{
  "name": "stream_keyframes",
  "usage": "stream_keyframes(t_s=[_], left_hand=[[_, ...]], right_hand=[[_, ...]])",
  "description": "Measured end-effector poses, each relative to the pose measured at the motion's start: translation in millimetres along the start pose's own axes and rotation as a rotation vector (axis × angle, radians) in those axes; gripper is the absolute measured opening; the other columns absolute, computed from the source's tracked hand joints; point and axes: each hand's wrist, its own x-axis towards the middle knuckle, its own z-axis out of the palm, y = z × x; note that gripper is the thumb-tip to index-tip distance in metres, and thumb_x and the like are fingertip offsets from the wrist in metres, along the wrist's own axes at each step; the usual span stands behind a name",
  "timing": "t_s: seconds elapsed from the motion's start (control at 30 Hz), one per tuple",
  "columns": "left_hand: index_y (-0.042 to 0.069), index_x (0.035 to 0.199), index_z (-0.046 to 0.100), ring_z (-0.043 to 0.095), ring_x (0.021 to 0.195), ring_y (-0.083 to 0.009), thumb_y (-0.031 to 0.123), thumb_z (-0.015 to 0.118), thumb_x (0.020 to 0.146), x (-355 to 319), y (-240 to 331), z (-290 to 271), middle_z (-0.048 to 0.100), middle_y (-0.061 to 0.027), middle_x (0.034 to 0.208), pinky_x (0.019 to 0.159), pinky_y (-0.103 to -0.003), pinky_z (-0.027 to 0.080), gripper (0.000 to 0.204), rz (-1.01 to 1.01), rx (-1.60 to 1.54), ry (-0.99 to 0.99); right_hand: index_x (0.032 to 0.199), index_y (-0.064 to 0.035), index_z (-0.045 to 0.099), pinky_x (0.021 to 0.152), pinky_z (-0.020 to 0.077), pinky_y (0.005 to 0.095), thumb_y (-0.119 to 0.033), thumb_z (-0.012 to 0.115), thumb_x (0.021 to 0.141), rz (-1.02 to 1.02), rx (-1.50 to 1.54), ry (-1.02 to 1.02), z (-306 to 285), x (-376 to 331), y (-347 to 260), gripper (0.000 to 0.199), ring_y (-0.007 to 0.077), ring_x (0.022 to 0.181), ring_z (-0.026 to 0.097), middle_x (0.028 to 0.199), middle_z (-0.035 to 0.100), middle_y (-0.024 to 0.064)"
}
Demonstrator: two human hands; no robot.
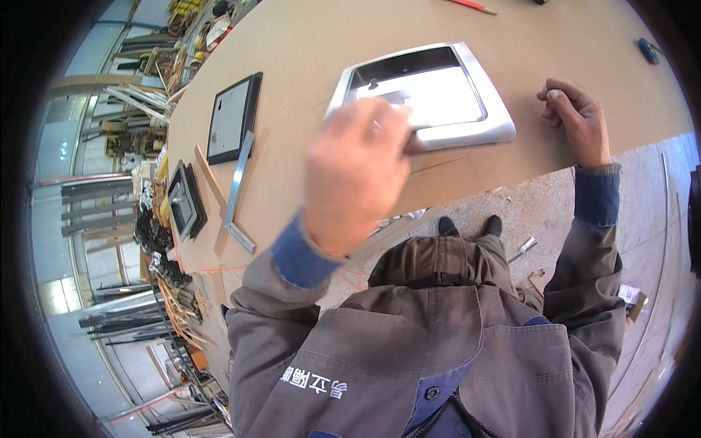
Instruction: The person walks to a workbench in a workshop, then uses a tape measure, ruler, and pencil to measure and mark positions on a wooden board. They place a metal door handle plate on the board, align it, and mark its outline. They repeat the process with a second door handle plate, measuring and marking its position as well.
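Observation:
A silver metal frame with rounded corners (467, 131) lies on the brown board tabletop (307, 44) in front of me. My left hand (355, 171) is raised close to the camera, blurred, with its fingers curled at the frame's near left corner; whether it grips the frame I cannot tell. My right hand (577, 117) rests on the tabletop to the right of the frame, fingers curled in, holding nothing that I can see.
A dark framed panel (232, 117) lies at the left of the table, with a metal strip (237, 182) and another dark frame (186, 204) near the left edge. A red pencil (473, 6) and a blue item (647, 50) lie far back. Metal profiles crowd the floor at left.

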Motion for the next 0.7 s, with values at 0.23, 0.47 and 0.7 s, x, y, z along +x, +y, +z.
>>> stream_keyframes(t_s=[0.23,0.47,0.7], left_hand=[[0.008,0.11,0.065,0.065,0.096,-0.0327,0.01,0.084,0.076,-21.9,27.8,55.6,0.062,-0.0105,0.11,0.081,-0.039,0.055,0.039,-0.05,-0.116,-0.125],[0.002,0.099,0.068,0.067,0.086,-0.0237,0.012,0.07,0.097,-42.8,-12.0,27.7,0.068,-0.0117,0.099,0.078,-0.033,0.054,0.011,-0.343,-0.428,0.154],[0.0,0.105,0.07,0.065,0.088,-0.0169,0.013,0.065,0.101,-38.6,-40.8,12.9,0.07,-0.0091,0.097,0.081,-0.031,0.053,0.015,-0.48,-0.53,0.092]], right_hand=[[0.117,0.0059,0.069,0.07,0.0524,0.0245,-0.019,0.058,0.101,-0.067,-0.027,-0.005,-3.1,0.4,-1.0,0.031,0.0099,0.079,0.064,0.098,0.073,0.0064],[0.119,0.0057,0.069,0.07,0.0531,0.0251,-0.015,0.06,0.101,-0.033,0.066,0.016,-4.6,1.0,0.1,0.029,0.0109,0.079,0.065,0.098,0.073,0.0078],[0.121,0.0061,0.068,0.068,0.0531,0.026,-0.013,0.059,0.102,0.001,0.128,-0.005,-7.8,5.1,2.4,0.028,0.0124,0.079,0.065,0.1,0.072,0.009]])
